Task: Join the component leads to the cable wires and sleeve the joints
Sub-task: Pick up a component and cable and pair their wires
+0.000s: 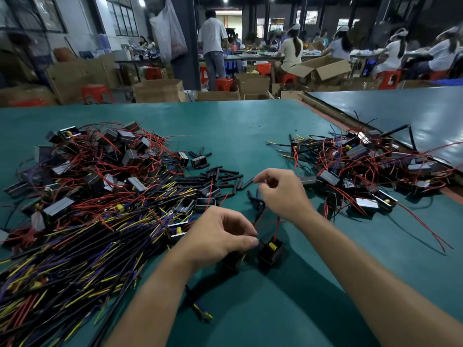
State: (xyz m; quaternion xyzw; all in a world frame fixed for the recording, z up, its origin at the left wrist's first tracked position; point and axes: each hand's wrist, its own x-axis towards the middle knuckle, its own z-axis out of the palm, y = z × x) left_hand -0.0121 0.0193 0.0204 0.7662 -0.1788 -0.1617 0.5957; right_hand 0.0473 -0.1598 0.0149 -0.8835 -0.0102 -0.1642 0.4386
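Component [270, 251] in hand: a small black block with a yellow part on top, standing on the green tabletop [250, 126] near the middle, close to the person.

Far left lies a big tangled pile [100, 171] of the same blocks with thin red leads. In front of it spreads a thick heap of black cables [75, 246] with yellow and purple wire ends. Right of these, short black sleeves [225, 176] are scattered loose.

The left grip [220, 236], a bare hand, is curled, thumb pressed to forefinger, with the thumb tip just beside the component. It seems to pinch something thin there, and a dark piece lies under the palm, but I cannot tell what it holds.

A red lead [276, 229] rises from the component.

The right grip [283, 194] hovers above and beyond, fingers curled, thumb and forefinger close together. Whether it grasps a wire or sleeve cannot be told.

Far right is a smaller pile [363, 171] of blocks, red leads and some dark wires with yellow ends. These look like finished pieces.

As a judgement, the job is early. The left supply far outweighs the right pile, and this component's joint is not visibly sleeved yet.
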